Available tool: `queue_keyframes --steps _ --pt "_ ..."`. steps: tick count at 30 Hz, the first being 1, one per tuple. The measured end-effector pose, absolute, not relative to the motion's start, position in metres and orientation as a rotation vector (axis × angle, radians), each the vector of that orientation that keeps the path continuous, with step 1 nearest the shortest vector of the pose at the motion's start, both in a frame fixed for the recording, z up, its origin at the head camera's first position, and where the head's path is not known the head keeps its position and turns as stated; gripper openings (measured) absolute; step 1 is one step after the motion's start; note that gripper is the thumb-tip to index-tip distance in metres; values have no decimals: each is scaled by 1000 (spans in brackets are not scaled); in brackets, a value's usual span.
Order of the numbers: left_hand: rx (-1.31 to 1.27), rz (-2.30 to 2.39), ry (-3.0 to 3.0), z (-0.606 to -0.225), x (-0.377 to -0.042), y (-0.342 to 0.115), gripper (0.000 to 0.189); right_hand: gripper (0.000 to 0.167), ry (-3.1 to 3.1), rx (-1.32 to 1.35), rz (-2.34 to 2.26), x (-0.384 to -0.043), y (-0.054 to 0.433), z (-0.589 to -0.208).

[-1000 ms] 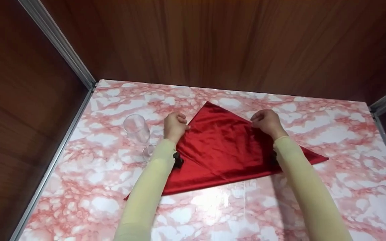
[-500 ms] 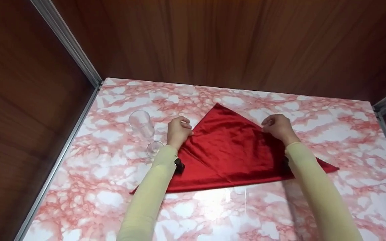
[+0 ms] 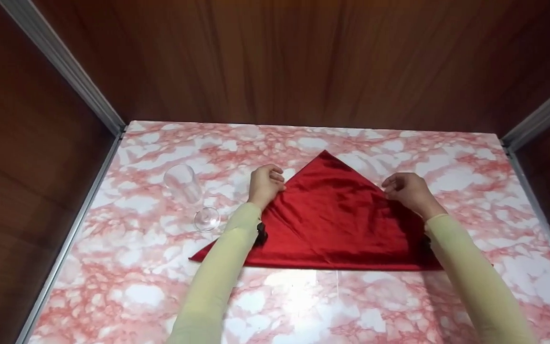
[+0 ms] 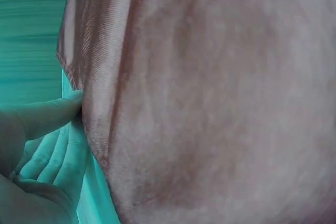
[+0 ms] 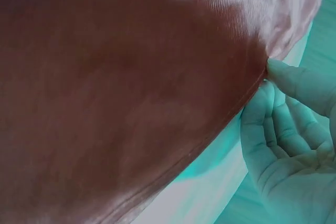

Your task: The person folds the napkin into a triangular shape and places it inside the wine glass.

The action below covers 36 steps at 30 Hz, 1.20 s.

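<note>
A shiny red satin cloth (image 3: 332,220) lies folded into a triangle, its tip pointing to the far side and its long folded edge facing the person. My left hand (image 3: 266,184) pinches the left slanting edge between thumb and fingers; the left wrist view has the thumb (image 4: 58,116) on top of the hem. On the opposite slanting edge, my right hand (image 3: 411,191) pinches the hem, with thumb (image 5: 296,82) and forefinger meeting there in the right wrist view. The right forearm covers most of the cloth's right corner.
A clear stemmed glass (image 3: 183,185) stands left of the cloth, close to the left forearm. The marbled pink-and-white table (image 3: 151,296) meets brown wood-grain panels (image 3: 265,62) at the back and sides.
The cloth has turned slightly, so its long near edge, slanted before, now runs level. Both hands have shifted right and a little nearer with it, still pinching its edges. The head view has shifted too.
</note>
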<state>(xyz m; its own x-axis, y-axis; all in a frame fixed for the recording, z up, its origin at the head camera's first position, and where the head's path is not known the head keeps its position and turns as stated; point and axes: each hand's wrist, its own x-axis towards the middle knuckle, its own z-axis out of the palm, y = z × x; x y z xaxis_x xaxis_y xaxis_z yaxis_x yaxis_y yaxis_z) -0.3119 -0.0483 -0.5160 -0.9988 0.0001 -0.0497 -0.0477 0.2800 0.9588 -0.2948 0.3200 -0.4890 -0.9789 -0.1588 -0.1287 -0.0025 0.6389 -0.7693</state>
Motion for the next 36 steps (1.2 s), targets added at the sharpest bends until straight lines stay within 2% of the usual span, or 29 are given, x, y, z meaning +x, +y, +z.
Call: queue_keyframes --steps 8,19,26,32,36 --pt "-55 1946 2397 -516 -314 -56 34 22 2678 -162 -1341 -290 322 -491" --pt "38 1800 2559 -512 -297 -65 31 19 2747 -170 -1260 -274 323 -490" --pt "42 1648 2676 -512 -280 -76 36 43 2801 -346 -1038 -242 311 -477" --pt "271 1311 2841 -504 -249 -77 43 59 2774 -604 -814 -198 288 -476" --pt "428 1068 2823 -499 -217 -73 56 65 2747 -584 -716 -167 276 -481"
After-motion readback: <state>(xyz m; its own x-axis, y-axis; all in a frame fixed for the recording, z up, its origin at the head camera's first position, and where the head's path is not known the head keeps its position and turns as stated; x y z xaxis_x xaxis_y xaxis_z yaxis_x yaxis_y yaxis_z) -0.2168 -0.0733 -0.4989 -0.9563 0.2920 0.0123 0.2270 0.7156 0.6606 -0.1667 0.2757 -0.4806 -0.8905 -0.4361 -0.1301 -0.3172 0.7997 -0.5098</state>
